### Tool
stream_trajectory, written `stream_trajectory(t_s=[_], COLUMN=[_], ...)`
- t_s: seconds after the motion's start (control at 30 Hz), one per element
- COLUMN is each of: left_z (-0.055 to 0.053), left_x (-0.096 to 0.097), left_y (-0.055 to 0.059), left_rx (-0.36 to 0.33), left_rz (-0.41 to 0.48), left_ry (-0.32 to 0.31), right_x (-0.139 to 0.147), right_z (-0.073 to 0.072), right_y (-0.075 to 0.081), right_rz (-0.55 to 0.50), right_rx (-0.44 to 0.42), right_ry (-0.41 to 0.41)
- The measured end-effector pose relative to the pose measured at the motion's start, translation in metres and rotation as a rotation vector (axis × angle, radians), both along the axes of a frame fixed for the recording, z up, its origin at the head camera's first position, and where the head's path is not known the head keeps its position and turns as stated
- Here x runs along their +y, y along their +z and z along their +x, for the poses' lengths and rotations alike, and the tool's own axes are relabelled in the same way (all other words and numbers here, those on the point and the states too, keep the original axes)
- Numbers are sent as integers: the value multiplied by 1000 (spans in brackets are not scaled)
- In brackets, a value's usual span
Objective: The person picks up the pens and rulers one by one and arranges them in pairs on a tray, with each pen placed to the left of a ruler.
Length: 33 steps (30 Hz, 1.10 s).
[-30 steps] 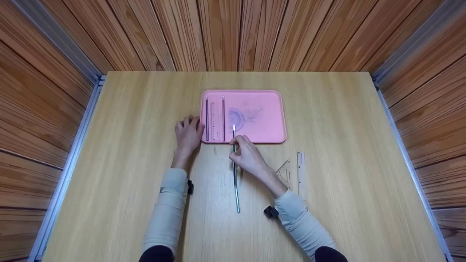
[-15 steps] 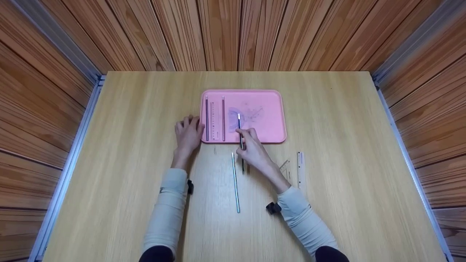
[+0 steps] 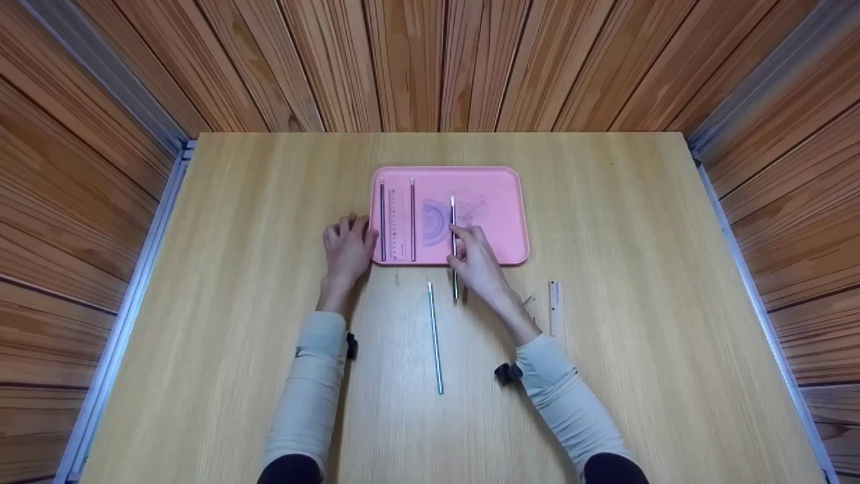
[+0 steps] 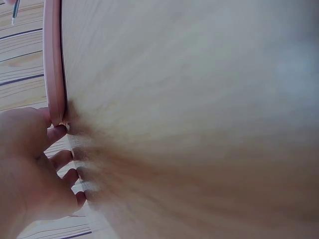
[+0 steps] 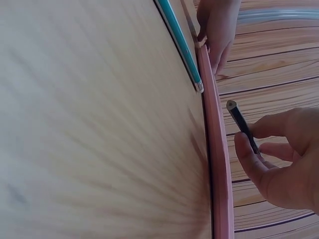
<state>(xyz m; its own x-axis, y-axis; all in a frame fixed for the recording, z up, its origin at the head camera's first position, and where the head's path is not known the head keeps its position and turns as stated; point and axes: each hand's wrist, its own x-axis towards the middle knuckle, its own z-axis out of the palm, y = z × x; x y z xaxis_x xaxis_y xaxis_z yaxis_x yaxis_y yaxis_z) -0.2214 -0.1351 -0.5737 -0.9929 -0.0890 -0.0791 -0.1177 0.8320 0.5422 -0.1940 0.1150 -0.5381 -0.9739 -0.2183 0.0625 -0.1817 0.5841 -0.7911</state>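
My right hand (image 3: 478, 263) pinches a dark pencil (image 3: 453, 212) between thumb and fingers, over the front part of a pink tray (image 3: 505, 222). The pencil's white end points away, and its blunt near end (image 5: 231, 105) juts past the tray's front rim in the right wrist view. My left hand (image 3: 348, 252) is at the tray's left side, thumb over the rim and other fingertips down by the table. Two pencils lie in the tray, one dark (image 3: 382, 218) and one purplish (image 3: 412, 218), with a clear ruler (image 3: 398, 225) between them. To their right is a bluish protractor (image 3: 433, 225).
A shiny teal pencil (image 3: 435, 339) lies on the wooden table (image 3: 269, 202) in front of the tray. Near the right forearm are a set square (image 3: 530, 306), mostly hidden, and a clear ruler (image 3: 555, 306). Wood-panel walls (image 3: 410, 64) surround the table.
My right hand has carried the dark pencil from the tray's front edge rightward and farther over the tray, past the protractor. The teal pencil stays on the table. My left hand has not moved.
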Motion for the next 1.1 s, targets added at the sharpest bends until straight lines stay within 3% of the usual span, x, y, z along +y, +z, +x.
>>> stream_trajectory(t_s=[0.53,1.1], left_z=[0,0], left_x=[1,1], left_y=[0,1], left_rx=[-15,-6], left_rz=[25,20], left_ry=[28,24], right_x=[8,8], right_z=[-29,-50], right_y=[-6,-9], right_rz=[-36,-1], right_rx=[-20,-52], right_ry=[-78,-22])
